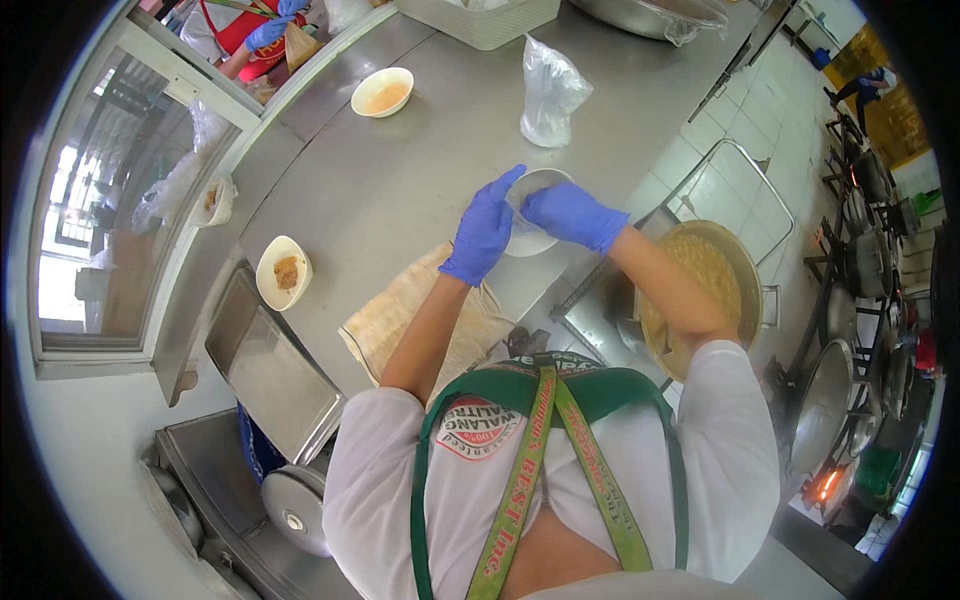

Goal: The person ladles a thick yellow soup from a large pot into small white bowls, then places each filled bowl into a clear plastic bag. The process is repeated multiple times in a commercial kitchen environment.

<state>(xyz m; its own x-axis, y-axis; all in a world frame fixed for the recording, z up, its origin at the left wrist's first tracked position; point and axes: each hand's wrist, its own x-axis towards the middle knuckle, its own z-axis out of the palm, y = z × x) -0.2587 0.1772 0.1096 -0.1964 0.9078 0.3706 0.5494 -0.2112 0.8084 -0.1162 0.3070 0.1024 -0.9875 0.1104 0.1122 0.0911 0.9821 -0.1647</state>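
Note:
A round white bowl [528, 241] is between my two blue-gloved hands, near the edge of the steel table [442, 157]. Thin clear plastic [523, 219] shows inside it. My left hand [484, 229] grips the bowl's left side, thumb and fingers along the rim. Over the bowl's right side, my right hand [574, 216] is bent inward with its fingertips hidden, so its hold on the plastic cannot be made out. Just beyond the hands stands a bunched clear plastic bag [553, 94]. Under my left forearm lies a folded beige cloth [416, 319].
Two white bowls, one with pale orange liquid [385, 96] and one with brown food [286, 273], sit leftward. A large pot of yellowish food [697, 262] stands beside the table at right. Burners with pans [870, 262] line the far right. Another gloved person [266, 34] works behind the window.

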